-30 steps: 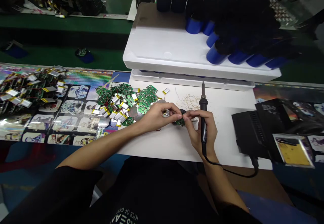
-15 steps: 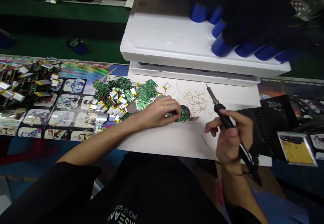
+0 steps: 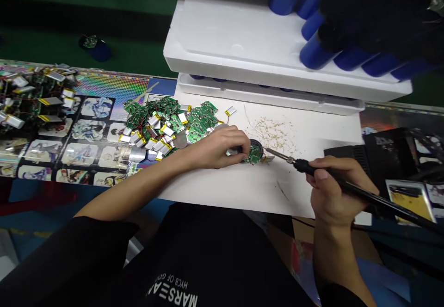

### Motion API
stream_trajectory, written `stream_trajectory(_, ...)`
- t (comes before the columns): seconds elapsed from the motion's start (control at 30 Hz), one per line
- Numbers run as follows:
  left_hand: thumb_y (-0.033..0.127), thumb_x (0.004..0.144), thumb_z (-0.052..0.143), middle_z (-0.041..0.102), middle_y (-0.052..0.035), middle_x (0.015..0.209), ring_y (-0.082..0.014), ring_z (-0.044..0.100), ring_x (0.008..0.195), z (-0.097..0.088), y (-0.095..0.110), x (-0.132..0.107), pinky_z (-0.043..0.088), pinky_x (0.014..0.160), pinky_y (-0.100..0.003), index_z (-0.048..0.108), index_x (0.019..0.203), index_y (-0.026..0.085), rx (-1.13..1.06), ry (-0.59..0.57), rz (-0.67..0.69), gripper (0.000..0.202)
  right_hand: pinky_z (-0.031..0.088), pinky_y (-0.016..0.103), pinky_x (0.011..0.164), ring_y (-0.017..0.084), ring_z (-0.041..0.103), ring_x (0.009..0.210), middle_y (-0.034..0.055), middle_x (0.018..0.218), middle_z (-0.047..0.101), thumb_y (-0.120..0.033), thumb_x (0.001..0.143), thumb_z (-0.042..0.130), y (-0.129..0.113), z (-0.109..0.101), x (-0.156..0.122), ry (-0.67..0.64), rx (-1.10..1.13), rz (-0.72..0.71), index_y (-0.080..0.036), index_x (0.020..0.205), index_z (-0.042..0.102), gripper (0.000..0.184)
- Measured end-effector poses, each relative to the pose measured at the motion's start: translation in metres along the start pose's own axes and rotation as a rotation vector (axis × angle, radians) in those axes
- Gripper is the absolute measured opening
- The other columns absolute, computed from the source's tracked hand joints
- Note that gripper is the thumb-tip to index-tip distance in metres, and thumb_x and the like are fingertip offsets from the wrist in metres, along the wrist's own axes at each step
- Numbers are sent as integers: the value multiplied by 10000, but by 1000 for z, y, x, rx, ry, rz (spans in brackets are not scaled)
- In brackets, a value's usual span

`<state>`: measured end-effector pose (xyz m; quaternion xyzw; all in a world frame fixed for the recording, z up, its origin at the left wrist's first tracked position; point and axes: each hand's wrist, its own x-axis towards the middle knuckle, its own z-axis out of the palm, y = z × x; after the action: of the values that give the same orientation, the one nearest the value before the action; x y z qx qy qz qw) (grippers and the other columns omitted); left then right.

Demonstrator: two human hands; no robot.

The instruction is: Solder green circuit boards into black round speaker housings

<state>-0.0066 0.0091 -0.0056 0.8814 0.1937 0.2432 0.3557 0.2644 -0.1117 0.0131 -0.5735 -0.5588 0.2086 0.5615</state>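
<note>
My left hand (image 3: 227,147) is closed on the near-left edge of a small round black part with a green circuit board (image 3: 255,154) in it. Its fingertips cover part of that board. A silver battery (image 3: 268,157) sticks out at the board's right side. In my right hand (image 3: 335,189) is a soldering iron (image 3: 305,166), gripped like a pen. The iron points left, and its bare tip is at the right edge of the round part; whether it touches cannot be made out. Several green circuit boards (image 3: 201,117) with silver batteries (image 3: 161,146) lie heaped left of my left hand.
White foam trays (image 3: 222,62) with blue cylinders (image 3: 317,50) stand behind the white work surface (image 3: 236,187). Yellowish crumbs (image 3: 277,131) are scattered beyond the board. At right are a black box (image 3: 347,152) and a tray with a yellow sponge (image 3: 411,200). Another board pile (image 3: 38,94) lies far left.
My right hand has swung the soldering iron down, bringing its tip from up in the air to the round part's right edge. My left hand stays on the part. The view has shifted slightly.
</note>
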Motion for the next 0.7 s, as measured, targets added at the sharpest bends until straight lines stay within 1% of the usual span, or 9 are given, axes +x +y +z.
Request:
stream_trajectory(0.07,191,1036,623,789,-28,1070,-180,695,1009,1,0,0,481,973,-349,691,979,218,-9,6,-5,92,454,297,553,160,634,647,5,783,699,-328,898,797,1,2,2,-27,28,-74,-232,920,778,101)
stream_trajectory(0.13,177,1023,634,791,-24,1064,-176,698,1002,1,-1,0,481,973,-345,695,975,218,-20,12,-11,88,458,298,545,169,639,655,9,771,697,-320,875,807,2,3,3,-90,29,-121,-233,935,777,109)
stream_trajectory(0.27,160,1011,641,792,-19,1051,-170,698,991,1,-1,1,482,965,-334,697,967,214,-41,20,-5,89,447,307,528,184,629,667,17,747,671,-321,882,773,3,3,2,-218,11,-128,-246,943,770,97)
stream_trajectory(0.33,161,1010,637,792,-19,1043,-172,697,987,1,-1,1,483,962,-336,696,959,214,-47,20,-7,94,439,312,519,185,618,657,20,737,664,-325,890,762,2,4,1,-255,14,-118,-251,939,764,89)
stream_trajectory(0.53,179,1007,632,797,-30,1038,-186,696,981,1,0,1,484,958,-348,698,947,218,-48,15,-40,97,444,328,528,194,609,650,19,714,648,-355,894,751,2,7,1,-264,16,-109,-257,913,754,100)
stream_trajectory(0.7,193,1016,624,795,-30,1036,-185,690,980,2,-1,1,480,961,-346,695,947,216,-37,18,-39,102,433,328,542,190,603,652,16,720,657,-296,891,746,4,8,1,-287,45,-128,-253,936,750,62)
